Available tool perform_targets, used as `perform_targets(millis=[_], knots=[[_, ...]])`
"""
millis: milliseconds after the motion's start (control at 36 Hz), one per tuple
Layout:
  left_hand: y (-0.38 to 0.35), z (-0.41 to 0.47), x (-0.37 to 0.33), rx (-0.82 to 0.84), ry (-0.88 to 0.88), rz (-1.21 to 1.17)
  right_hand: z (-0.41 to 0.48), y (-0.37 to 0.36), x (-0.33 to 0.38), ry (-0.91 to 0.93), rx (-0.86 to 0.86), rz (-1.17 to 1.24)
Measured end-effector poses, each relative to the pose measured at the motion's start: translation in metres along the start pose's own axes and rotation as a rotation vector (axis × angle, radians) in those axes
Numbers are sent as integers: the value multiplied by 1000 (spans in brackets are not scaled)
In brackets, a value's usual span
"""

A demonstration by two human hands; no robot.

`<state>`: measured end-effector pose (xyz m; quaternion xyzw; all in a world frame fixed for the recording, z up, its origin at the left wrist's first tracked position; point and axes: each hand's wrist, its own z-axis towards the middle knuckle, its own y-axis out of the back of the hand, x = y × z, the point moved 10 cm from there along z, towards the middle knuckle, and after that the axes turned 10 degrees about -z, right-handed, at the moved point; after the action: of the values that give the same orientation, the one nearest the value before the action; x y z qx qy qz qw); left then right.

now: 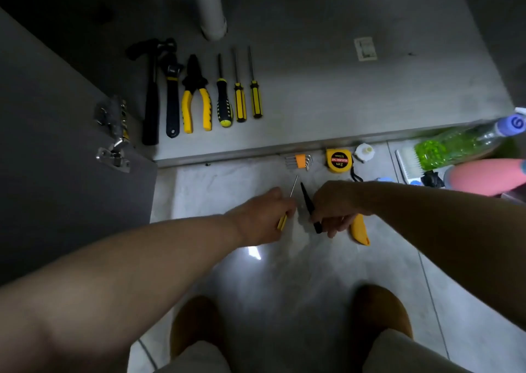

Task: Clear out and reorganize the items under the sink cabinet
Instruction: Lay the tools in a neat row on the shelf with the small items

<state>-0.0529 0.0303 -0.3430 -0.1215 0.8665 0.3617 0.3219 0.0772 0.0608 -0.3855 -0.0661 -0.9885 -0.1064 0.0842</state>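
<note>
Along the left of the cabinet floor (341, 93), handles toward its front edge, lie a hammer (150, 99), an adjustable wrench (172, 99), pliers (196, 93) and three screwdrivers (240, 99) in a row. Just below that edge, over the tiled floor (216, 184), the left hand (260, 219) curls round a small yellow-handled screwdriver (293, 186), shaft pointing up. The right hand (334, 204) grips a black pointed tool (308, 204), with a yellow utility knife (359, 230) just beside it. A tape measure (338, 160) and a hex key set (300, 162) sit by the edge.
</note>
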Motion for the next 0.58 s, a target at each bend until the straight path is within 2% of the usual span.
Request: perform_targets(millis=[83,167,222,278,361,444,528,583], knots=[[44,-6,-15,-124,-76,-3,-22,18,26,193,4,115],[93,-14,-28,-337,-149,-33,-45,39,53,396,20,305],[126,-19,-29,-516,-155,-82,-54,61,66,490,-49,450],[152,-20,-25,-654,-133,-151,-59,86,73,534,-190,555],[175,-12,-21,-730,-110,-179,-63,124,71,505,-527,565],[191,5,-23,-749,-76,-59,-62,151,61,416,-804,590],[204,22,-24,-757,-11,146,-60,167,61,327,-995,427],[210,32,-20,-747,41,222,-58,174,66,266,-1062,314]])
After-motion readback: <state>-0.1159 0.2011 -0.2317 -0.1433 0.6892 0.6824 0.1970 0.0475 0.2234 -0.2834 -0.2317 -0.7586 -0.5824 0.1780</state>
